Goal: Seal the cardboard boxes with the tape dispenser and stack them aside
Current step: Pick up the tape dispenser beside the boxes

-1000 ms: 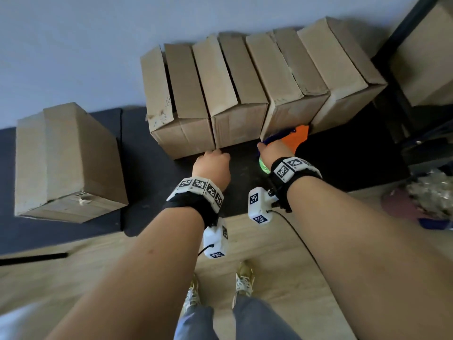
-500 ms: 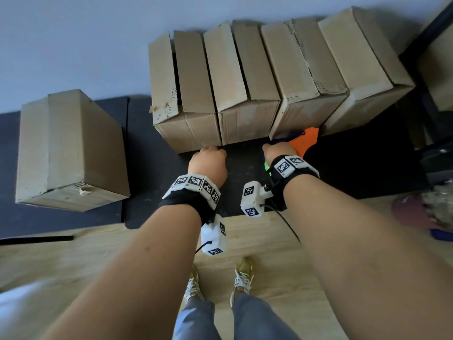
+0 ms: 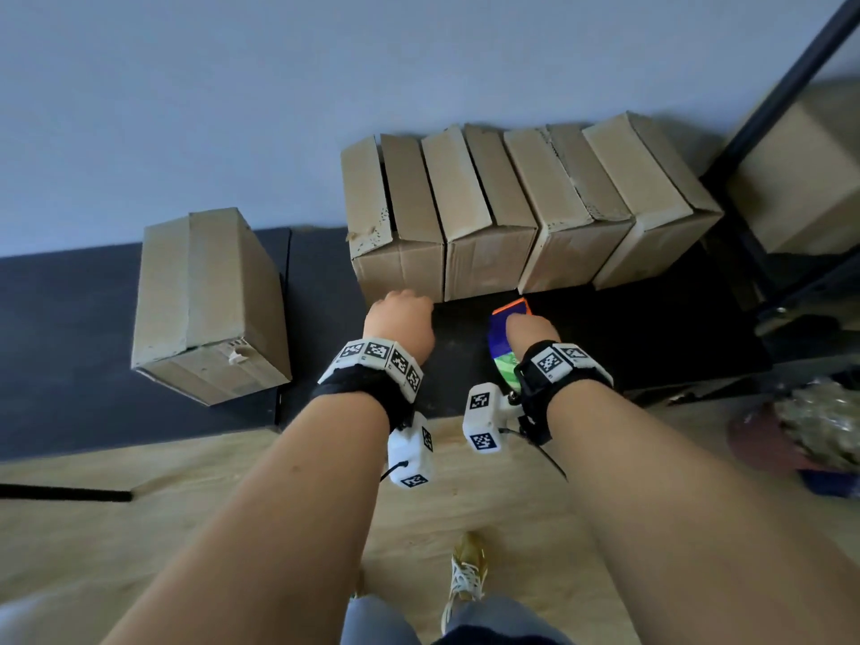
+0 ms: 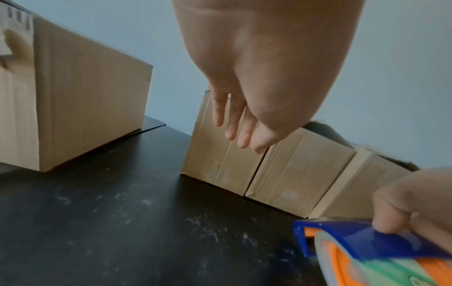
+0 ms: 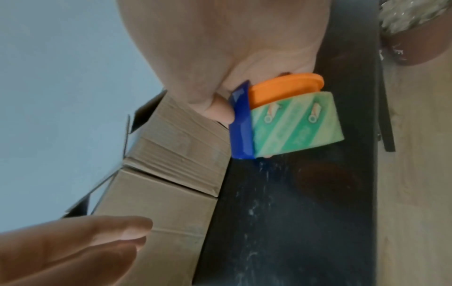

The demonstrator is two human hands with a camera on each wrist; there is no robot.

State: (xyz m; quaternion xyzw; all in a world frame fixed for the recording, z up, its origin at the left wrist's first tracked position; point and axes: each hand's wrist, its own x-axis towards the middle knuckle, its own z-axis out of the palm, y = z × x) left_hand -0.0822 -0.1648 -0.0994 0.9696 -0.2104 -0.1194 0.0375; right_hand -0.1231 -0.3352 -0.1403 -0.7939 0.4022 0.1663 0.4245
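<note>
Several cardboard boxes (image 3: 488,216) lean side by side against the wall on a black mat (image 3: 651,337). One more box (image 3: 209,300) stands alone on the mat at the left. My right hand (image 3: 528,330) grips the tape dispenser (image 3: 505,337), blue and orange with a green patterned roll (image 5: 297,123), just above the mat in front of the row. My left hand (image 3: 400,318) hovers in front of the leftmost box of the row (image 4: 220,154), fingers (image 4: 232,123) straight and holding nothing.
A pale wall backs the boxes. A black metal frame (image 3: 782,109) and another box (image 3: 805,179) stand at the right. A reddish-brown dish (image 3: 768,439) with crinkled wrapping lies on the wooden floor (image 3: 139,495) at the right. My shoes (image 3: 465,574) are below.
Both hands have drawn back a little from the row of boxes. The right hand has turned the dispenser, so its blue side and green roll now show. The view has pulled back.
</note>
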